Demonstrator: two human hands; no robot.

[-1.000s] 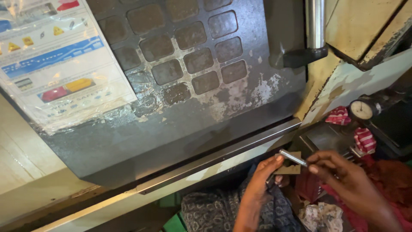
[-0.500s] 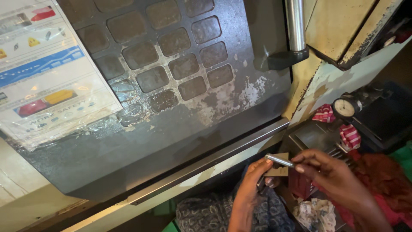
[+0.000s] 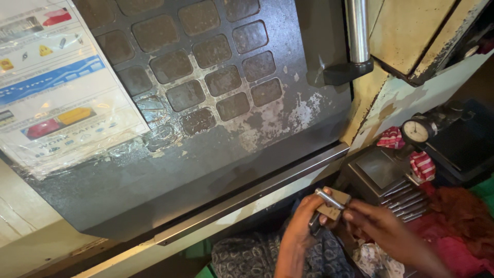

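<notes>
Safety sheet [image 3: 56,87]: laminated paper at far left, stuck on the dark machine door [image 3: 216,170] under wrinkled plastic film
Door panel: rows of worn square pads, paint flaking toward its lower right; a steel handle bar [image 3: 357,31] stands upright at its right edge
Left hand [image 3: 307,219]: fingers curled closed around a small flat tan block [image 3: 333,205] and a dark piece below it
Metal pin [image 3: 329,198]: short shiny rod lying across the block — between both hands, low and right of centre
Right hand [image 3: 378,226]: fingertips pinched at the pin's right end
Dial gauge [image 3: 416,132]: round white face, well right — red striped cloth [image 3: 406,152] beside it
</notes>
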